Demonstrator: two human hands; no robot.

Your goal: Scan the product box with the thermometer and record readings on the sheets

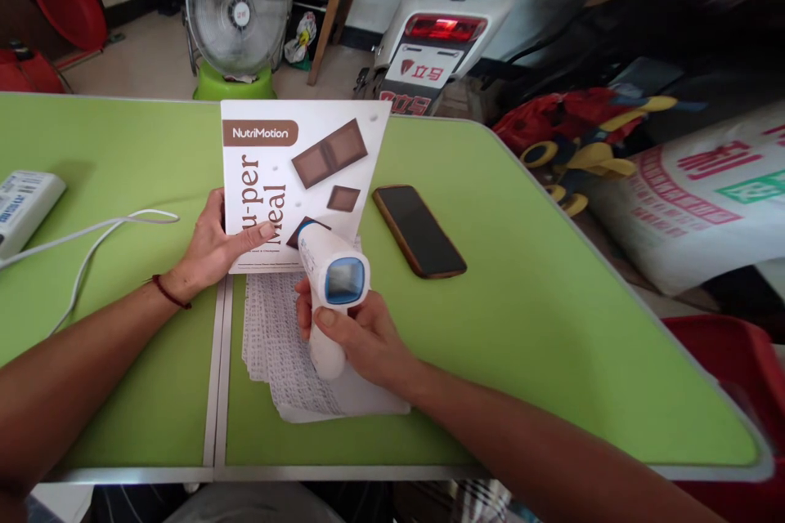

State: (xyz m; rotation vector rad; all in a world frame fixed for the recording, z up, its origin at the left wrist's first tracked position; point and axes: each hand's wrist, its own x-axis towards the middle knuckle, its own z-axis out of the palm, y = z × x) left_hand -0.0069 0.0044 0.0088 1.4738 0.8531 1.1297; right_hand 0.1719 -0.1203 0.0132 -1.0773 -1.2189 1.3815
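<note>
Your right grip [371, 337] is closed around the handle of the white handheld thermometer [329, 347], near the centre of the frame, thumb across the near side. That wrap suits a pistol-shaped body, and it turns the blue-rimmed screen [344, 281] toward you while the nose points away, over the lower right of the NutriMotion box [263, 204]; whether the two touch, you cannot tell from here. Your left grip [212, 249] pinches that box at its lower left edge, thumb flat on the printed front and the other fingers mostly hidden behind, probably so the panel stands up and faces you.

Below both, at the lower centre, the written sheets [307, 376] lie fanned on the green table [521, 359], partly covered by your right hand. The phone [420, 230] rests right of centre, apart from both hands, perhaps set there to leave the middle free. At the left edge sit a white block [28, 208] and a looping cable [132, 218].
</note>
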